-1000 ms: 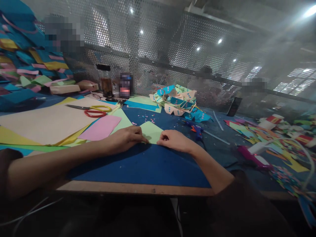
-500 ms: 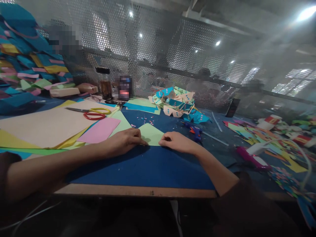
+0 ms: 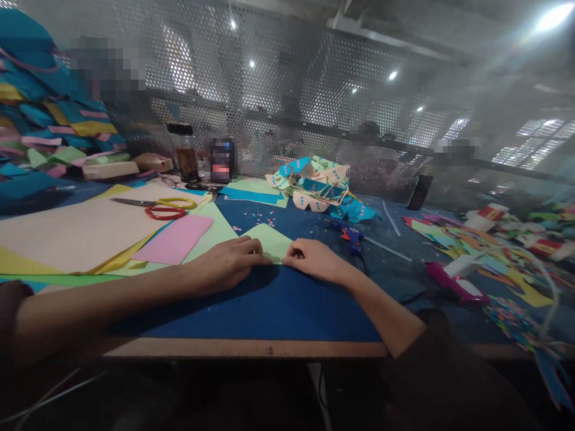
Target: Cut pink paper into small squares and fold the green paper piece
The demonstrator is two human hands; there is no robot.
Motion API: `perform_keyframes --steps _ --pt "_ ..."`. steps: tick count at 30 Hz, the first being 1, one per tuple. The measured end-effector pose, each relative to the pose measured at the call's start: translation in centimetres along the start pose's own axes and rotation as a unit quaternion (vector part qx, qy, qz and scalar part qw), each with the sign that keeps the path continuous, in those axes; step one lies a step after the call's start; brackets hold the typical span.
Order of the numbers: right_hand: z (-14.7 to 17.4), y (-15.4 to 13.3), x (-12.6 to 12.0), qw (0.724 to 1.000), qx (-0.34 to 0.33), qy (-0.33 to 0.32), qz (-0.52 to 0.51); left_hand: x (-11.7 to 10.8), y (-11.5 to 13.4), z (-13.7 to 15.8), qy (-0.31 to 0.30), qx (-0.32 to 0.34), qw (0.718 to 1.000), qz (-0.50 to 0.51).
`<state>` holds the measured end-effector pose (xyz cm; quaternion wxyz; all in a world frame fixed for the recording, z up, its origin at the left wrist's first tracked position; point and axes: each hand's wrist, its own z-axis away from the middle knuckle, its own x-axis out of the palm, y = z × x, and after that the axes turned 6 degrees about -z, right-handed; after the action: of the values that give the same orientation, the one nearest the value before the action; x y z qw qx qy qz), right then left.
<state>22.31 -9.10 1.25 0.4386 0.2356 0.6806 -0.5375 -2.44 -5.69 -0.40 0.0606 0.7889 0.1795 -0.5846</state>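
A folded light green sheet of paper (image 3: 268,240) lies on the blue table mat, its peak pointing away from me. My left hand (image 3: 240,256) presses on its near left edge, fingers curled and pinched together. At the near right edge, my right hand (image 3: 309,257) has its fingers bent and closed on the same paper. The fingertips of both hands are close together along the near edge. Just left of them lies a pink sheet (image 3: 177,238) on a stack of coloured paper. Scissors (image 3: 166,208) with red and yellow handles rest on the large cream sheet (image 3: 85,230).
A blue glue gun (image 3: 350,234) lies to the right, beyond my right hand. Farther back sits a heap of cut paper pieces (image 3: 323,185). A magenta and white power strip (image 3: 458,284), a jar (image 3: 185,152) and paper scraps (image 3: 476,239) are around the table.
My right hand has moved slightly left along the paper's near edge, closer to my left hand. The whole view has shifted a little; the paper stays folded.
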Motion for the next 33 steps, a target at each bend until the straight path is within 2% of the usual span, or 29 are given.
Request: perform_keyframes --steps 9,13,19,33 --pt "0.0 0.1 0.0 1.000 -0.005 -0.006 0.010 0.2 1.5 -1.6 -0.016 0.017 0.996 -0.088" --pt "0.0 0.6 -0.2 1.000 -0.002 -0.008 0.014 0.6 1.4 -1.4 0.001 0.009 0.997 -0.081" --pt "0.3 1.1 -0.7 1.000 -0.007 -0.015 0.022 0.5 1.4 -1.4 -0.018 0.006 0.997 -0.079" --pt "0.7 1.6 -2.1 0.998 0.020 -0.048 0.019 0.5 1.4 -1.5 -0.001 0.009 0.997 -0.076"
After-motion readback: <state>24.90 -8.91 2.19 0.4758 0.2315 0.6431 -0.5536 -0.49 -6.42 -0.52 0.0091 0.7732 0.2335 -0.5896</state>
